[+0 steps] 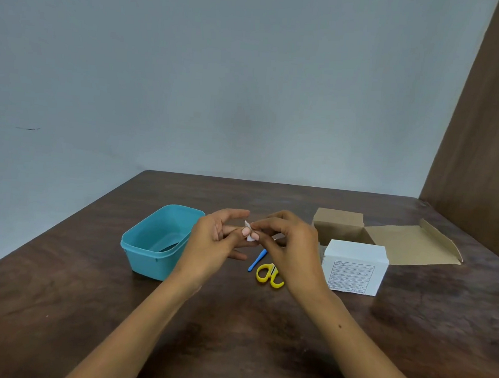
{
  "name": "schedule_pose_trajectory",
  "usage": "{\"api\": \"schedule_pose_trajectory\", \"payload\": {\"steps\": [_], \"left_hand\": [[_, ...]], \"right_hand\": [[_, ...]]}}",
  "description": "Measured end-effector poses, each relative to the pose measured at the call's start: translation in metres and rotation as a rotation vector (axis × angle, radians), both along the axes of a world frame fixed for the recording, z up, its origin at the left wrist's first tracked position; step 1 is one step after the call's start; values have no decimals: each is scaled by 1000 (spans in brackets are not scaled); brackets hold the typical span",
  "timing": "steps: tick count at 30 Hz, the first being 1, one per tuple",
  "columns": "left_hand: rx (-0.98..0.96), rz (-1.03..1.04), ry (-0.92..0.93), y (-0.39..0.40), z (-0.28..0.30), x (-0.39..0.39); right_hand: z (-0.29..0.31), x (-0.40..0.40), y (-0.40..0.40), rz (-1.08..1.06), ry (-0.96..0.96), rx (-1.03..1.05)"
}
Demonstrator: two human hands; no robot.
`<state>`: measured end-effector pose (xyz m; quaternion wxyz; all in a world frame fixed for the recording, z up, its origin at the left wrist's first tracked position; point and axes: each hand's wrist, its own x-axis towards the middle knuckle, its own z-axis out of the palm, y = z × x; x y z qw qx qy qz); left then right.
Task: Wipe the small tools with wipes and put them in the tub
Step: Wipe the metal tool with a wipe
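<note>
Fingertips of both hands meet above the middle of the dark brown wooden table [233,334], pinching a small white folded wipe [249,232] between them. The left hand [219,239] closes thumb and forefinger on the wipe's left side, and a thin tan stick-like tool [232,228] seems to lie across its fingers, though it is too small to tell for sure. The right hand [288,244] grips the wipe from the right with its fingers curled in.

Just below the hands, on the table, lie a small blue plastic stick tool [257,261] and, right beside it on the near side, a pair of yellow-handled scissors [268,274], partly hidden by the right wrist. To the left stands an open turquoise plastic tub [140,240], rectangular with rounded corners, with something flat and dark resting inside. To the right sits a white cardboard box with a printed label [354,268], and just beyond it an open brown cardboard box [339,223] with its flap spread out to the right.
</note>
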<state>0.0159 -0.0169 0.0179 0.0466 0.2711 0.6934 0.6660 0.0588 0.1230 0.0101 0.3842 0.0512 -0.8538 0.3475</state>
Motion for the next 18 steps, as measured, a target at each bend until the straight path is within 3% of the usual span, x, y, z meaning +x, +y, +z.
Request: {"api": "schedule_pose_trajectory", "payload": {"steps": [7,14,18], "left_hand": [[-3,58,77,-3,4,0],[56,12,-81,0,6,3],[-10,-55,-91,1,3,3]], "right_hand": [[4,-2,3,47,-185,27],[6,-2,4,143,-295,-261],[6,-3,1,188,-269,-559]]}}
